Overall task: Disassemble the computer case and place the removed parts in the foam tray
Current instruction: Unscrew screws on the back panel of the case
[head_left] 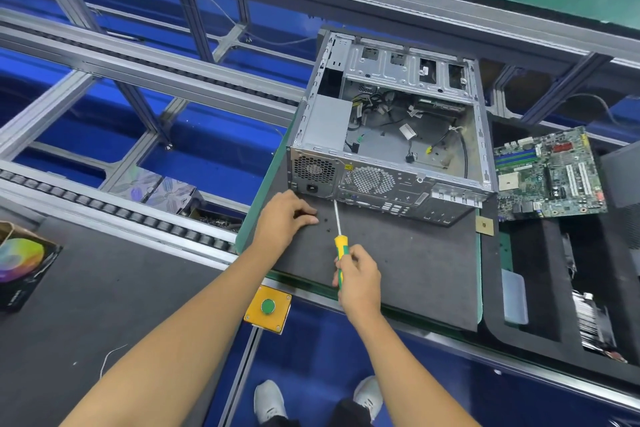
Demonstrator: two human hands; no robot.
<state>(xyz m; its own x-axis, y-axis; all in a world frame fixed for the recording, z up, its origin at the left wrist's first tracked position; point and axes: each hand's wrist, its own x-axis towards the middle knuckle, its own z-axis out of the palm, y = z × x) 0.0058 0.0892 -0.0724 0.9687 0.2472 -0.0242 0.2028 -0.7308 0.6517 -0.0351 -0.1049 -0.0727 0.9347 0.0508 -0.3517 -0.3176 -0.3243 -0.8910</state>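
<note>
Right hand (358, 282) gripping yellow-green screwdriver (339, 243), tip at rear of open computer case (391, 135) on grey mat (398, 263), left hand (285, 217) fingers curled on mat, motherboard (547, 175) over foam tray (540, 288) at right.

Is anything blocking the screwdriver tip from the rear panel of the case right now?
Nothing visible does. The screwdriver, held in the right hand, has its tip at the lower edge of the computer case rear panel. The left hand rests on the dark mat, left of the shaft and clear of it.
</note>
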